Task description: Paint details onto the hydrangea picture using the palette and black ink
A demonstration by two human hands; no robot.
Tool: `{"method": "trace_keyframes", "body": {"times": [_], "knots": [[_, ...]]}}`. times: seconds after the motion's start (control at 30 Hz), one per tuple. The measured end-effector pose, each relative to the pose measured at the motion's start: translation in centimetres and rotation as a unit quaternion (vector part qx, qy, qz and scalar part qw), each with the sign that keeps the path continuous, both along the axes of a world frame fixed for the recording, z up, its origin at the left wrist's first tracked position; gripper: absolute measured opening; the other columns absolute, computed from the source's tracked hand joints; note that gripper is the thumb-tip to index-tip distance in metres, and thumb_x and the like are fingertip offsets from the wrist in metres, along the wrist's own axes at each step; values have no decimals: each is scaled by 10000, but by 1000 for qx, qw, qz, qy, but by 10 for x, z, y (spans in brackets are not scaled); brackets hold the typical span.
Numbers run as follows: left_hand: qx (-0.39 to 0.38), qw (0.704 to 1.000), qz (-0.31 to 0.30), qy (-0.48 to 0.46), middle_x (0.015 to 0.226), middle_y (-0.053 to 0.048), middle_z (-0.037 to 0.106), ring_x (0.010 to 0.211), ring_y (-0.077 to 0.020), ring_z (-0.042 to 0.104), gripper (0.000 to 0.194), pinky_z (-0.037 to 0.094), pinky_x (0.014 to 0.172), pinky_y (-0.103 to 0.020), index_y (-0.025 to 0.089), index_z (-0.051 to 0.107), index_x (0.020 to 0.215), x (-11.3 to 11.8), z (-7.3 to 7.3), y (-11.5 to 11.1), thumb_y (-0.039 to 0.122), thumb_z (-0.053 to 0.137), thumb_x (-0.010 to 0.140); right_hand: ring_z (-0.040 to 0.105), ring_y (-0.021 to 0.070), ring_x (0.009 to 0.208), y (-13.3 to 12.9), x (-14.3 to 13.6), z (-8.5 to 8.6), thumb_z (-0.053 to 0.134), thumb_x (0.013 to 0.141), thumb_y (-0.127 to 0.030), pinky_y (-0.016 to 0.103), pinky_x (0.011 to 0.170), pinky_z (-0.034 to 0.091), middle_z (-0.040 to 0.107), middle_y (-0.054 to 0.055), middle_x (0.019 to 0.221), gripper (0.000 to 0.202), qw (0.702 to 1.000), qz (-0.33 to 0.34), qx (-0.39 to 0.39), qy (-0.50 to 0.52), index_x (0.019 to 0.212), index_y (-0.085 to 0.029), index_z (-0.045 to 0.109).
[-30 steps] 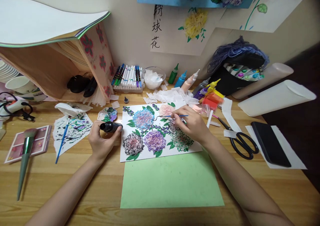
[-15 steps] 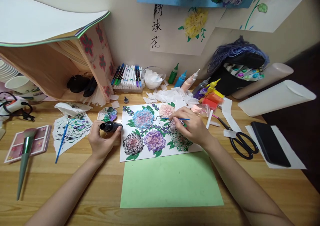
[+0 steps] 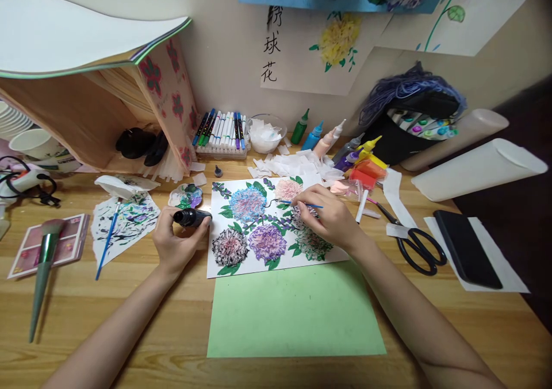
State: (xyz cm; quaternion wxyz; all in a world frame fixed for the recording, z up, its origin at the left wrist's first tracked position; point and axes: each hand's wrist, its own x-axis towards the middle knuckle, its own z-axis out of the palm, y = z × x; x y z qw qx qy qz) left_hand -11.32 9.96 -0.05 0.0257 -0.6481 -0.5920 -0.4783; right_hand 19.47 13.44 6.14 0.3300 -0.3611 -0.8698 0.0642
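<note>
My right hand (image 3: 323, 214) is closed round a thin blue paintbrush (image 3: 311, 206), its tip over the white sheet. On this flower picture (image 3: 218, 222) are several ruffled blooms in blue, pink, purple, black and green, with painted leaves; a thin dark line runs between the blue and pink blooms, near the brush tip. My left hand (image 3: 176, 239) wraps round a small black bottle (image 3: 192, 218), tipped with its neck to the left, by the picture's left edge. Under the picture lies a light green sheet (image 3: 295, 314).
A paint-smeared palette (image 3: 185, 196) and a stained tissue with a blue brush (image 3: 112, 231) lie left. Behind stand a marker box (image 3: 219, 133), a bowl of paper scraps (image 3: 266, 136) and paint bottles (image 3: 301, 127). Scissors (image 3: 418, 251) and a black phone (image 3: 468, 250) lie right.
The blue paintbrush in my right hand has shifted slightly, its tip now nearer the pink bloom. My left hand and the bottle stay almost where they were.
</note>
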Motion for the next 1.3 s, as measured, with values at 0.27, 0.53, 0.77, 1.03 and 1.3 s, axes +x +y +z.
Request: {"method": "trace_keyframes", "body": {"times": [0.27,0.53,0.77,1.03,1.3], "knots": [[15,1000,-19,-17,727,14,535,670,-151,517,302,413,619,-285,197,512,762,3,2,1,267,771,622,597,177,806,-10,-2,9,456,855,-155,341,722,484,650,41,838,179,986,-3,-74,149,929,-214,608],[32,999,-28,-8,773,-8,591,709,-161,549,269,441,638,-296,199,602,870,2,-1,1,199,741,640,612,187,867,-37,-28,28,472,843,-117,358,742,501,684,43,883,241,965,110,-111,209,1005,-231,608],[27,999,-40,-21,779,-9,572,716,-159,541,273,446,614,-289,206,605,888,5,1,-2,128,710,649,600,177,847,-40,-49,32,485,826,-71,320,711,517,696,51,891,284,978,152,-54,135,1056,-208,580],[8,1000,-27,-14,764,-9,556,695,-159,521,255,450,581,-292,214,597,882,4,-1,-4,151,697,656,587,180,880,-40,-70,33,492,829,-69,341,734,531,693,40,927,342,980,179,-29,82,1136,-215,535],[8,999,-33,-11,761,-12,558,724,-170,530,264,459,601,-307,220,603,906,4,-2,-5,149,683,664,565,171,852,-37,-87,34,482,845,-64,315,759,530,680,37,871,239,984,172,-24,38,1032,-189,563]]}}
